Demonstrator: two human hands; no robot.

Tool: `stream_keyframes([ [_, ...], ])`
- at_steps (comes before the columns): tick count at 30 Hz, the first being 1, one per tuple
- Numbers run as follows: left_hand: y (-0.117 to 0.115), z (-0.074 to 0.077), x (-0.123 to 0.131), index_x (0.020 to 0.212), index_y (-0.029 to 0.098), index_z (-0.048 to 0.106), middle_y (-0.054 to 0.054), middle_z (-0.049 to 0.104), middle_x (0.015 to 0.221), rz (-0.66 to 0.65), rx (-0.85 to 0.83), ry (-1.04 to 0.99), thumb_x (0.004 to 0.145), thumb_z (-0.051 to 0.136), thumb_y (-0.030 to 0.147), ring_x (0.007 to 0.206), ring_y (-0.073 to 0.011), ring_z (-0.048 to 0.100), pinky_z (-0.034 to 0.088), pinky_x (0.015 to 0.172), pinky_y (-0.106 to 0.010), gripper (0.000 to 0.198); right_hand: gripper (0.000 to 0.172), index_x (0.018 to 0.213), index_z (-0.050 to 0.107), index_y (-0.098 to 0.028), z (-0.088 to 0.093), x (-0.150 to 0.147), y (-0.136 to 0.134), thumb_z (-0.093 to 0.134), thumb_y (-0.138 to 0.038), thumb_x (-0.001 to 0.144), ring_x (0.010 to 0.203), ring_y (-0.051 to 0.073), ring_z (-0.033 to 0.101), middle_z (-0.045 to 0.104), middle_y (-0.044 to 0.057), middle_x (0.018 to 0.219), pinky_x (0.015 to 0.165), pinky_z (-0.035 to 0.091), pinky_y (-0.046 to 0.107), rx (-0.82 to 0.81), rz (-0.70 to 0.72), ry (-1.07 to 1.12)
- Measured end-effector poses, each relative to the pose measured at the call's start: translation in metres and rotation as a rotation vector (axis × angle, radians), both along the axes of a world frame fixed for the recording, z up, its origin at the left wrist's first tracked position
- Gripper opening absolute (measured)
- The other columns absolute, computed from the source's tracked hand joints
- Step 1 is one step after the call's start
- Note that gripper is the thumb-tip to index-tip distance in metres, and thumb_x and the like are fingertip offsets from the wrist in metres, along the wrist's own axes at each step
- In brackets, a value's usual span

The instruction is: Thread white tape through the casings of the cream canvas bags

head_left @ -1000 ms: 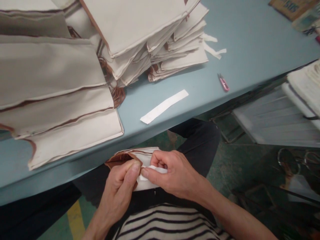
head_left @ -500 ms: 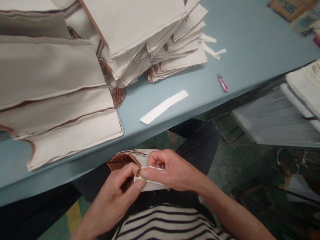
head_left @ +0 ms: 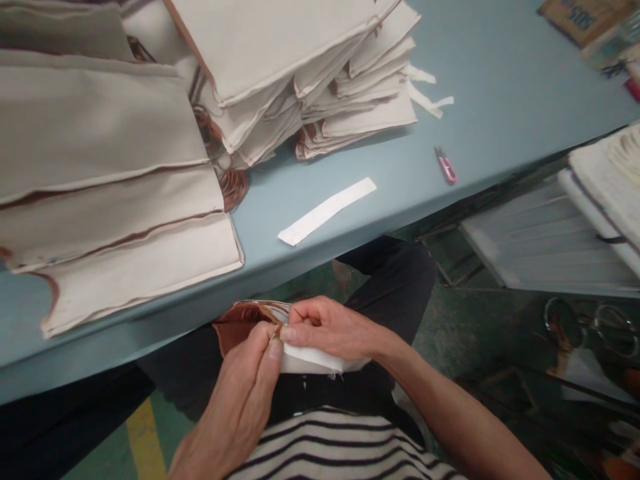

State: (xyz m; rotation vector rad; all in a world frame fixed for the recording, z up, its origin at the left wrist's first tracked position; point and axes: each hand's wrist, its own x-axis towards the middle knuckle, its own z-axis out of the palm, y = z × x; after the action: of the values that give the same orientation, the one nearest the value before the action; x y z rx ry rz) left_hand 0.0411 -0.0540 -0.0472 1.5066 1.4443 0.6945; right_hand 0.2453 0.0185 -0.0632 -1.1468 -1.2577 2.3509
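From here I see a small cream cloth bag with a brown inside (head_left: 235, 333) on the person's lap, just below the blue-grey bench (head_left: 500, 87). The left hand (head_left: 245, 377) pinches the bag's brown edge with thumb and finger. Right next to it, the right hand (head_left: 327, 327) pinches a flat white strip (head_left: 320, 359) against the bag. Another long white strip (head_left: 327, 211) lies on the bench, near little pink snips (head_left: 445, 166).

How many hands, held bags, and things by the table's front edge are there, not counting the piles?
Bare left hand and right hand: 2
Off-white cloth bag with brown inside: 1
Long flat white strip: 1
Pink-handled metal snips: 1
Total: 5
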Motion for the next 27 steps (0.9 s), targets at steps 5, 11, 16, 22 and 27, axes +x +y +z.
stream_keyframes([
  [5, -0.005, 0.007, -0.001, 0.102, 0.027, 0.075, -0.002, 0.071, 0.083, 0.011, -0.010, 0.006, 0.109, 0.054, 0.042, 0.077, -0.0222, 0.063, 0.053, 0.082, -0.029, 0.028, 0.068, 0.074, 0.046, -0.021, 0.002, -0.005, -0.007, 0.077, -0.081, 0.084, 0.062, 0.008, 0.031, 0.037, -0.009, 0.069, 0.052, 0.025, 0.023, 0.013, 0.002, 0.183],
  [11, 0.016, 0.015, -0.014, 0.079, 0.023, 0.071, -0.001, 0.067, 0.071, -0.179, -0.148, -0.315, 0.109, 0.055, 0.057, 0.061, -0.0159, 0.054, 0.044, 0.056, -0.025, 0.048, 0.067, 0.074, 0.052, -0.021, 0.015, -0.001, 0.002, 0.074, -0.083, 0.085, 0.055, 0.007, 0.035, 0.040, -0.009, 0.065, 0.048, 0.030, 0.022, -0.100, 0.189, 0.317],
  [16, 0.005, 0.025, -0.014, 0.065, 0.022, 0.060, -0.001, 0.055, 0.060, -0.012, -0.496, -0.498, 0.088, 0.070, 0.083, 0.054, -0.0159, 0.046, 0.038, 0.049, -0.028, 0.066, 0.055, 0.069, 0.052, -0.021, 0.043, -0.001, 0.011, 0.073, -0.065, 0.094, 0.053, 0.008, 0.040, 0.043, -0.008, 0.059, 0.049, 0.036, 0.022, -0.083, 0.284, 0.339],
  [22, 0.009, 0.031, -0.009, 0.062, 0.023, 0.058, -0.001, 0.057, 0.058, 0.086, -0.445, -0.465, 0.082, 0.067, 0.092, 0.053, -0.0162, 0.045, 0.047, 0.056, -0.032, 0.072, 0.040, 0.067, 0.043, -0.024, 0.060, -0.007, 0.008, 0.048, -0.032, 0.106, 0.060, 0.011, 0.043, 0.044, -0.004, 0.063, 0.055, 0.038, 0.024, 0.269, 0.139, 0.300],
  [27, 0.026, 0.037, -0.008, 0.064, 0.021, 0.060, 0.000, 0.053, 0.063, 0.143, -0.277, -0.372, 0.084, 0.073, 0.085, 0.059, -0.0151, 0.044, 0.036, 0.053, -0.027, 0.068, 0.052, 0.073, 0.044, -0.024, 0.051, -0.002, 0.016, 0.046, -0.064, 0.107, 0.070, 0.014, 0.046, 0.047, -0.003, 0.073, 0.066, 0.043, 0.026, 0.373, 0.087, 0.244],
])
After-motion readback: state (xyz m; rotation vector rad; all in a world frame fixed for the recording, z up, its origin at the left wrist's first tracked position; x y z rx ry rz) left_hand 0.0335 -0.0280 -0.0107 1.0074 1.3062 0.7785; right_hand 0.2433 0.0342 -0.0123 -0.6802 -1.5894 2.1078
